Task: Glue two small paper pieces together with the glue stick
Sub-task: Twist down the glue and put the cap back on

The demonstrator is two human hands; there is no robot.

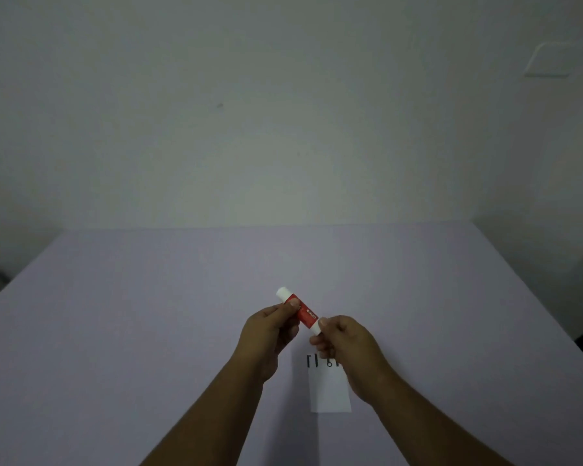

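Your left hand and right hand pinch opposite ends of the red-and-white plastic glue stick, tilted toward 11 o'clock above the white paper piece.

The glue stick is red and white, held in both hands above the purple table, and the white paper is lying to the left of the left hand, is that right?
Not quite. The head view shows the white paper lying beneath the right hand, partly covered by it, not left of the left hand. The rest holds: the red and white glue stick is held in both hands above the purple table.
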